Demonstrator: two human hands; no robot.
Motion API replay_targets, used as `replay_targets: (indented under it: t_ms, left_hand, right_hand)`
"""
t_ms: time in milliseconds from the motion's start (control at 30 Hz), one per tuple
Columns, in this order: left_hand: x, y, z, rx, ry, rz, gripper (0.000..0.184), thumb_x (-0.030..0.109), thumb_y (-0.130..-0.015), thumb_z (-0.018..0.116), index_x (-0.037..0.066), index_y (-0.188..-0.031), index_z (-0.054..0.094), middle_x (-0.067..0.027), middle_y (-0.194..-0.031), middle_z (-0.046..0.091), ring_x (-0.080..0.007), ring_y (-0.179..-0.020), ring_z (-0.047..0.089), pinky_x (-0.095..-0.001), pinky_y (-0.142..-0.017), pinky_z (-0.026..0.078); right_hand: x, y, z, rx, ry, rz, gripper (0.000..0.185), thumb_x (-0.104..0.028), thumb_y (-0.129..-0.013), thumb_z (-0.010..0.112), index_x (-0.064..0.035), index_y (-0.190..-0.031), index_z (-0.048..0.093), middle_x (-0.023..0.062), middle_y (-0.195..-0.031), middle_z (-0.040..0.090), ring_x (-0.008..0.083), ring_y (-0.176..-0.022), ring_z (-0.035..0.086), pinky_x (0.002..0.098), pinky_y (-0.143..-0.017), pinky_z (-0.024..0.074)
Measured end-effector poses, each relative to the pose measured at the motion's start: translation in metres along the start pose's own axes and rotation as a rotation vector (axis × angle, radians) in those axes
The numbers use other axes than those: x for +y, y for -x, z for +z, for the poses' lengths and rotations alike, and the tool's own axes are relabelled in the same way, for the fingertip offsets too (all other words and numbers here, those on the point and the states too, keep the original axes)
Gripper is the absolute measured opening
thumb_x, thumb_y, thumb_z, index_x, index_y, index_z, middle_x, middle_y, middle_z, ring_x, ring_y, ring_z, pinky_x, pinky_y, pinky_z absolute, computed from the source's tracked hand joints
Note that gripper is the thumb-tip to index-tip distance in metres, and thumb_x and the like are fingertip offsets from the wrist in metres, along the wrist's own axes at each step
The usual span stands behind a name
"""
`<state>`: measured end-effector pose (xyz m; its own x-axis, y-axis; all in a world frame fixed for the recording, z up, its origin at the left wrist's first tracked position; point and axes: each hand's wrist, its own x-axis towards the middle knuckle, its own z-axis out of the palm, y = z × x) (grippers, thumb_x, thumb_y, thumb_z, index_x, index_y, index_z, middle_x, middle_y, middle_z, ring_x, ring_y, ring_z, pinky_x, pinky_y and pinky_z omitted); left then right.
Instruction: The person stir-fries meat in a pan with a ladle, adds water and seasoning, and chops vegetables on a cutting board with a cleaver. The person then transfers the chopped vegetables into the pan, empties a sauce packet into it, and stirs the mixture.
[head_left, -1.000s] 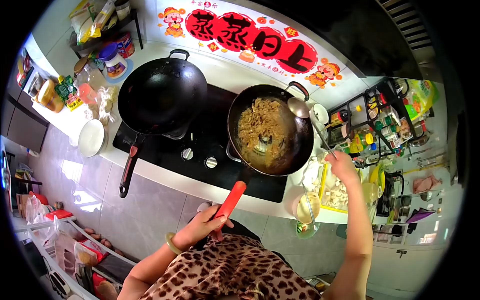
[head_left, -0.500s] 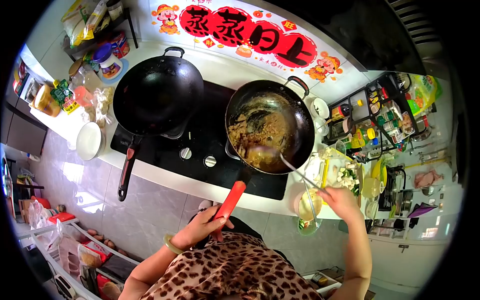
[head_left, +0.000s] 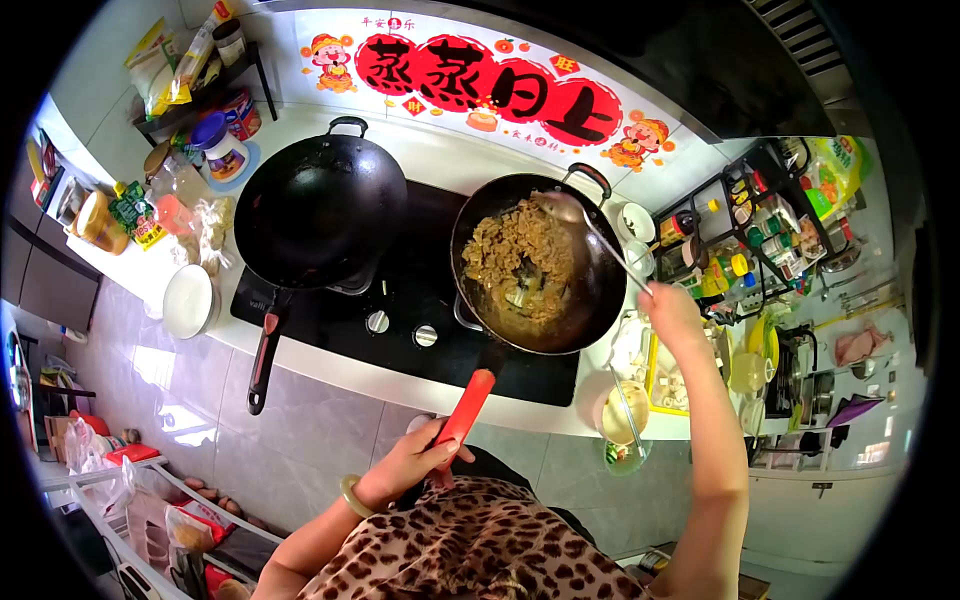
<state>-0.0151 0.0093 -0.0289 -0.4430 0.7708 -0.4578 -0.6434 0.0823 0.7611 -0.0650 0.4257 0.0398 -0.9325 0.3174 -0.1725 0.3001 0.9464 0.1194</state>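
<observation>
On the right burner sits a dark wok [head_left: 600, 285] with browned minced food [head_left: 520, 250] in it, which looks like meat. My left hand [head_left: 415, 462] is closed around the wok's red handle [head_left: 468, 405], close to my body. My right hand [head_left: 672, 315] grips the thin metal handle of a cooking ladle [head_left: 562, 206]. Its head is at the upper right inside of the wok, beside the food. Whether the ladle's bowl carries food, I cannot tell.
A second black wok [head_left: 320, 210] stands on the left of the black stove [head_left: 410, 310], its handle jutting forward. Right of the stove are a bowl with chopsticks [head_left: 622, 415] and a yellow-edged tray [head_left: 655, 385]. A bottle rack [head_left: 745, 225] stands behind; a white bowl [head_left: 190, 300] sits left.
The ladle has moved from the lower part of the wok up to its upper right side, with my right hand rising. The food is spread higher. My left hand stays on the handle.
</observation>
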Motion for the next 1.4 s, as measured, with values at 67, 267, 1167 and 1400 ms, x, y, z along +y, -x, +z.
replay_targets:
  t_ms: [67, 267, 1167, 1400]
  left_hand:
    - [-0.002, -0.001, 0.0, -0.003, -0.01, -0.001, 0.036, 0.019, -0.096, 0.045, -0.002, -0.124, 0.04, -0.0118, -0.101, 0.062, -0.0139, -0.06, 0.061, -0.0232, -0.054, 0.051]
    - [0.002, 0.001, 0.003, 0.024, -0.001, -0.006, 0.034, 0.019, -0.096, 0.044, -0.002, -0.123, 0.041, -0.012, -0.101, 0.061, -0.0142, -0.06, 0.061, -0.0232, -0.053, 0.051]
    - [0.006, 0.003, 0.003, 0.028, -0.02, -0.02, 0.032, 0.02, -0.095, 0.045, -0.001, -0.118, 0.043, -0.0115, -0.1, 0.061, -0.0146, -0.061, 0.062, -0.0231, -0.054, 0.052]
    - [0.003, -0.001, -0.003, -0.063, -0.049, -0.009, 0.035, 0.023, -0.096, 0.043, 0.002, -0.124, 0.041, -0.0123, -0.102, 0.06, -0.0149, -0.063, 0.062, -0.0235, -0.055, 0.051]
  right_hand:
    - [-0.004, -0.028, 0.004, 0.05, -0.009, -0.023, 0.023, -0.028, -0.088, 0.051, -0.0075, -0.087, 0.063, 0.0175, -0.083, 0.064, 0.0368, -0.081, 0.061, 0.0474, -0.072, 0.0478]
    - [-0.058, 0.002, -0.003, -0.114, 0.01, -0.223, 0.02, -0.025, -0.086, 0.053, -0.0072, -0.085, 0.063, 0.0158, -0.08, 0.064, 0.036, -0.076, 0.062, 0.0457, -0.067, 0.0484]
    - [-0.032, 0.006, 0.026, 0.151, 0.166, -0.191, 0.01, -0.011, -0.082, 0.05, -0.0073, -0.08, 0.059, 0.0146, -0.068, 0.063, 0.0332, -0.066, 0.063, 0.045, -0.057, 0.0491]
    - [0.013, 0.13, 0.006, 0.044, 0.306, -0.158, 0.005, -0.01, -0.078, 0.052, -0.0098, -0.077, 0.057, 0.0086, -0.061, 0.06, 0.0275, -0.056, 0.063, 0.0385, -0.047, 0.0485]
